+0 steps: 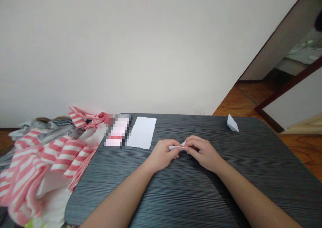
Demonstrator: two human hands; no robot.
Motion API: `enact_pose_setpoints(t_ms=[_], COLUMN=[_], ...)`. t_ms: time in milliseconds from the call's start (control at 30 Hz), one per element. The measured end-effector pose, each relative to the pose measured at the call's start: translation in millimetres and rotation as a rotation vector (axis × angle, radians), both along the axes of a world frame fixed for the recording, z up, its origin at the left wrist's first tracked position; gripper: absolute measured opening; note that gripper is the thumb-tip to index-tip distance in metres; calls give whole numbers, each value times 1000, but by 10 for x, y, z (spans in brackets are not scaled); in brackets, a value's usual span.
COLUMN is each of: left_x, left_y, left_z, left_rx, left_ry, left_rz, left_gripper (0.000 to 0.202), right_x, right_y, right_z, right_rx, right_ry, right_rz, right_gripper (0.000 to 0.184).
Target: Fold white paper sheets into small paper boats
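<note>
Both of my hands meet over the middle of a dark grey striped table (226,187). Between them is a small folded piece of white paper (179,146), only a sliver of which shows. My left hand (164,154) is closed around its left end, fingers curled. My right hand (202,152) pinches its right end with thumb and fingertips. The rest of the paper is hidden inside the fingers.
A stack of white paper sheets (143,132) lies at the table's far left, beside a blurred pink-and-white object (117,131). A small folded white paper shape (232,123) stands at the far right. Pink-and-white striped bags (42,164) pile up left of the table. A white wall stands behind.
</note>
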State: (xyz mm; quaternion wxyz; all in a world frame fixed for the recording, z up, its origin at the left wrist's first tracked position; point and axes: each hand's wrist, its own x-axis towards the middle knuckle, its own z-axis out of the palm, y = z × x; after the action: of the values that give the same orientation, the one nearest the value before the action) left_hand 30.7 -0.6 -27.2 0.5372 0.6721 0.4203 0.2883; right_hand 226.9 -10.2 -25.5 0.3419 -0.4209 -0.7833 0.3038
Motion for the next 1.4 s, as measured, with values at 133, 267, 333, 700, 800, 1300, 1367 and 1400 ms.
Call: enact_pose_setpoints(t_ms=[133, 267, 333, 700, 800, 1300, 1367, 1400], left_x=[-5, -4, -2, 0, -4, 0, 2, 3], left_y=[6, 9, 11, 28, 25, 16, 14, 12], left_z=[-22, -31, -35, -63, -66, -104, -100, -94], left_rx=[-24, -34, -30, -102, -81, -90, -96, -100], left_ry=[-48, -55, -49, -85, -74, -91, -85, -83], left_rz=[4, -1, 0, 14, 2, 2, 4, 3], left_gripper=[30, 30, 30, 30, 28, 25, 26, 27], right_x=[10, 12, 13, 16, 7, 15, 17, 18], right_y=[-2, -3, -3, -7, -19, -30, -40, -44], right_z=[-18, -29, -35, -44, -84, -112, -98, -93], right_rx=[-21, -24, -24, -23, -64, -274, -258, -257], right_ry=[-9, -9, -6, -7, 19, 13, 0, -5], right_rz=[-22, -28, -29, -29, -48, -80, -80, -78], right_gripper=[11, 10, 10, 11, 9, 19, 20, 21])
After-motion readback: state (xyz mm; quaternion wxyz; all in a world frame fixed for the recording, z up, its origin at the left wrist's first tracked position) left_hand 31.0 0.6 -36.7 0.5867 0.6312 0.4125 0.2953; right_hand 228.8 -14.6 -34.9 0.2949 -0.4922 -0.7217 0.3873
